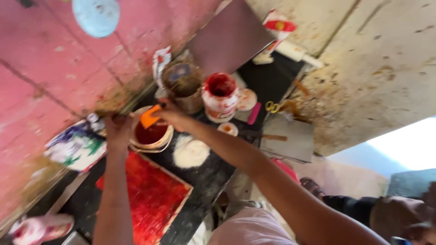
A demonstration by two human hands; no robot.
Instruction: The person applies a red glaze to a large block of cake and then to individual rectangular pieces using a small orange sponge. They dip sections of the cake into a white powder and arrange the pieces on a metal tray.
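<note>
Nearest lies a red-smeared board (152,195), just below the bowl of red paste (151,134). The left hand (119,129) grips the bowl's left rim, fingers closed. The right hand (175,115) pinches an orange scraper (150,117) above the bowl. Beyond the bowl stands an open red-stained jar (220,96).

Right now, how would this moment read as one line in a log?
left hand: on bowl rim | right hand: holds orange scraper over red paste | red board beside | open jar behind
</note>
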